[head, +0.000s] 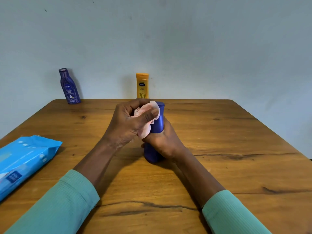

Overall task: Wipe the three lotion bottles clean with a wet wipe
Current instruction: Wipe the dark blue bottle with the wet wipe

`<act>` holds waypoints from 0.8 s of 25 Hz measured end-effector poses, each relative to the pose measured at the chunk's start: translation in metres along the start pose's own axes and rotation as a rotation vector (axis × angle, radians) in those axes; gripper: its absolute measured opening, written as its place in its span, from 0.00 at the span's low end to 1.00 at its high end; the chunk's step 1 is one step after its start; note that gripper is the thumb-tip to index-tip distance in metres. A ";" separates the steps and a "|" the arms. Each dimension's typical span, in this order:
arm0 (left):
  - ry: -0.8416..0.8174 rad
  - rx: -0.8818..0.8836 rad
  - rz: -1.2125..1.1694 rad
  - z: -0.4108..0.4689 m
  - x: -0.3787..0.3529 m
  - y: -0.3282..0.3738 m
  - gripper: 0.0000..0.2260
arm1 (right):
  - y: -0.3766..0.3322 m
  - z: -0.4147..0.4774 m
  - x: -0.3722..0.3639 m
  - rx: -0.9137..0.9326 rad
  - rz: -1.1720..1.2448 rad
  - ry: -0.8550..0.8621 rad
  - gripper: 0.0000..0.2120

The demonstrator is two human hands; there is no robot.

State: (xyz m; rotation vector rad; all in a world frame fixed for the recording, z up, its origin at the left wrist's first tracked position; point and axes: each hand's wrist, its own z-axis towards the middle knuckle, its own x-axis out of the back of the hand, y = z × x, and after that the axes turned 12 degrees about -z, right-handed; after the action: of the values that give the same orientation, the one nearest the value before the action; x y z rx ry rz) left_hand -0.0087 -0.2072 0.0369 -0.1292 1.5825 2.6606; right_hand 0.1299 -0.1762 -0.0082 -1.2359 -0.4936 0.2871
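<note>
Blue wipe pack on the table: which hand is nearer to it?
Left. The left hand, pressing the wet wipe on the blue bottle, is right of the wipe pack; the right hand grips that bottle farther right.

My right grip (163,142) hides middle of dark blue plastic lotion bottle (157,120). Left edge cuts off near end of light blue plastic wipe pack (25,161).

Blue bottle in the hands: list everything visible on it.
The blue lotion bottle is plain dark blue, glossy plastic by its look, cap on, no label showing. It stands nearly upright, leaning slightly right, base at the wooden table; contact there is unclear. The right hand grips its middle; the left hand presses a wet wipe against its neck below the cap.
</note>
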 end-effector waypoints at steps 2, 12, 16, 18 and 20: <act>0.053 0.048 -0.079 0.001 -0.003 -0.001 0.09 | -0.003 -0.002 -0.001 -0.015 -0.010 -0.011 0.26; 0.035 0.177 -0.251 0.001 0.011 -0.008 0.14 | -0.015 -0.008 0.003 -0.084 0.057 -0.093 0.23; 0.331 0.209 -0.375 0.003 0.006 -0.019 0.16 | -0.005 -0.005 -0.003 -0.108 0.062 0.080 0.28; 0.388 0.168 -0.333 0.004 0.002 -0.020 0.16 | 0.000 -0.003 -0.004 -0.038 -0.108 0.122 0.25; 0.356 0.197 -0.362 0.004 -0.001 -0.022 0.16 | -0.001 -0.003 -0.003 -0.065 -0.088 0.095 0.26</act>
State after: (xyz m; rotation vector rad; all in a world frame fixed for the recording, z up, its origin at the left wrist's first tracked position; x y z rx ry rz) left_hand -0.0060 -0.1934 0.0197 -0.8334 1.7019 2.2792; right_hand 0.1288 -0.1803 -0.0086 -1.2812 -0.4771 0.1382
